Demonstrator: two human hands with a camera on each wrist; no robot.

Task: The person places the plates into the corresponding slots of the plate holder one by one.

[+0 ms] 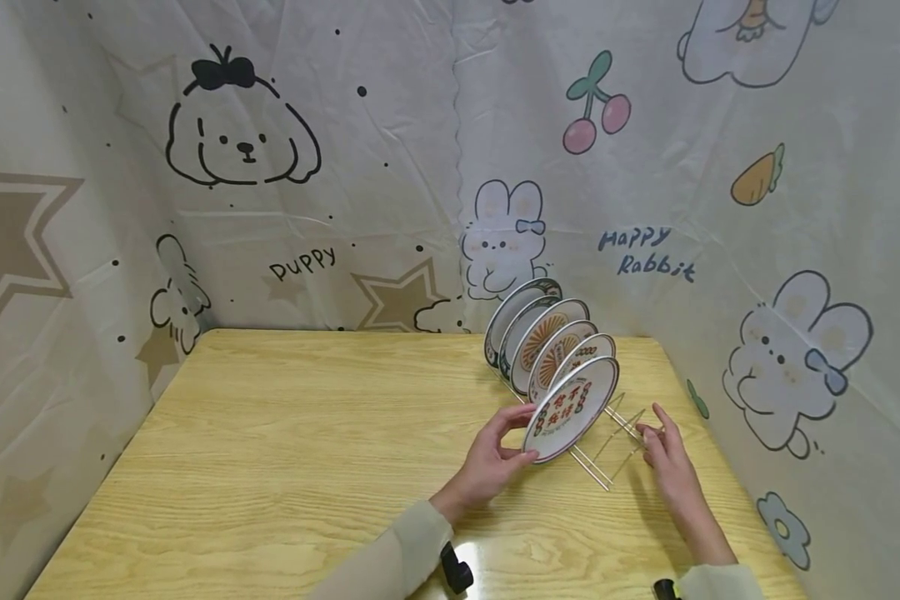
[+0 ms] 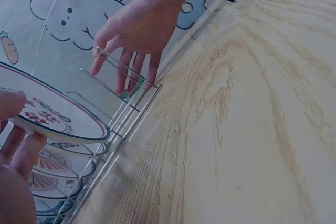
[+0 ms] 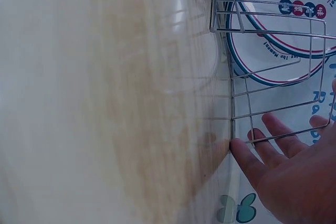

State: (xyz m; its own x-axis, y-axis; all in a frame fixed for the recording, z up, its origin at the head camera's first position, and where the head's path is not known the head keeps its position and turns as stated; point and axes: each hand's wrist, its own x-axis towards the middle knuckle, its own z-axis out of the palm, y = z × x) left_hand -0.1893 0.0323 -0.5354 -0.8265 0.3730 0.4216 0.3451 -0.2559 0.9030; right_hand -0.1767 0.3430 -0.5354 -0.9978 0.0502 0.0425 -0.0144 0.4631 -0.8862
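Note:
Curled around the left rim of a round white plate (image 1: 570, 410) with red lettering is my left hand (image 1: 487, 458), thumb in front and fingers behind. The plate leans at the front of the row in a wire dish rack (image 1: 591, 467). In the left wrist view, the plate's lower edge (image 2: 94, 139) meets the rack's wires. My right hand (image 1: 671, 467) is at the rack's near right end, its fingers mostly straight and spread against the wires. The right wrist view shows those fingers (image 3: 283, 142) by the end wires (image 3: 294, 135); part of the thumb is cut off.
Several more plates (image 1: 521, 321) stand tilted in a row behind, some with orange fan patterns. The rack is on the right part of a wooden table (image 1: 292, 450). Printed cloth (image 1: 390, 167) hangs behind and along both sides of the table.

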